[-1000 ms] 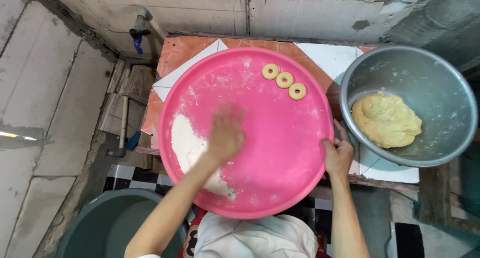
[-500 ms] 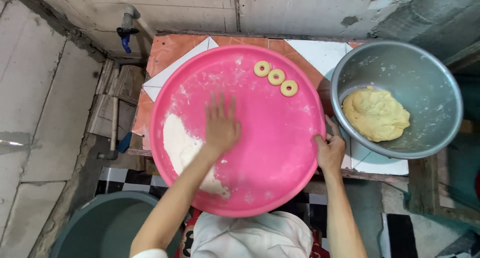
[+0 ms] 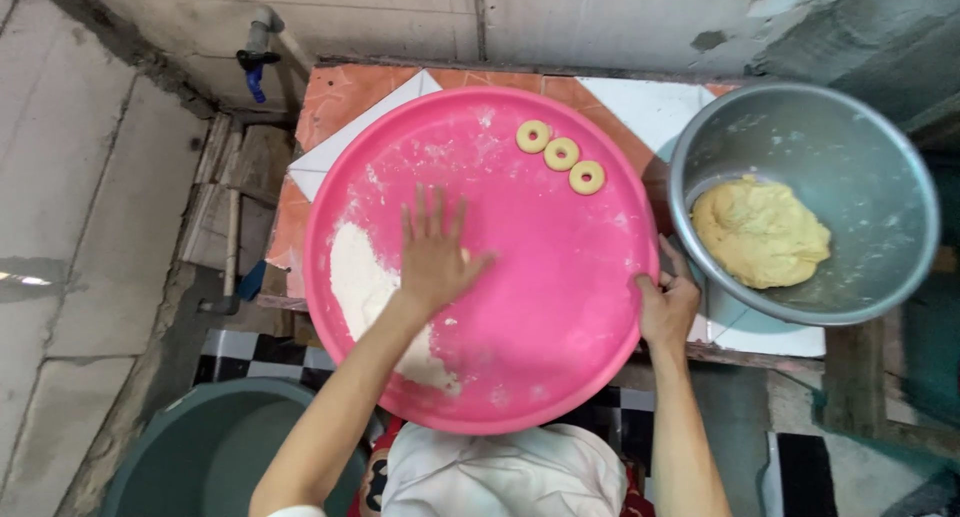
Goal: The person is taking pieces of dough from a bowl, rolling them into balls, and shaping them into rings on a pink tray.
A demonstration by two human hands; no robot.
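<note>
A big round pink tray point(image 3: 560, 307) lies on a small tiled table. My left hand point(image 3: 433, 252) rests flat on the tray's middle, fingers spread, beside a heap of white flour point(image 3: 365, 292) along the tray's left side. My right hand point(image 3: 668, 302) grips the tray's right rim. Three small yellow dough rings point(image 3: 561, 155) sit in a row near the tray's far edge. A lump of yellow dough point(image 3: 760, 232) lies in a metal bowl point(image 3: 870, 147) to the right of the tray.
A grey concrete wall runs behind the table, with a pipe and blue tap point(image 3: 255, 62) at the left. A dark green tub point(image 3: 215, 457) stands on the floor at the lower left. The floor near me is black-and-white tile point(image 3: 235, 352).
My left hand has slid a little on the tray, staying flat in the flour-dusted middle. The right hand still holds the rim. The view shifted slightly.
</note>
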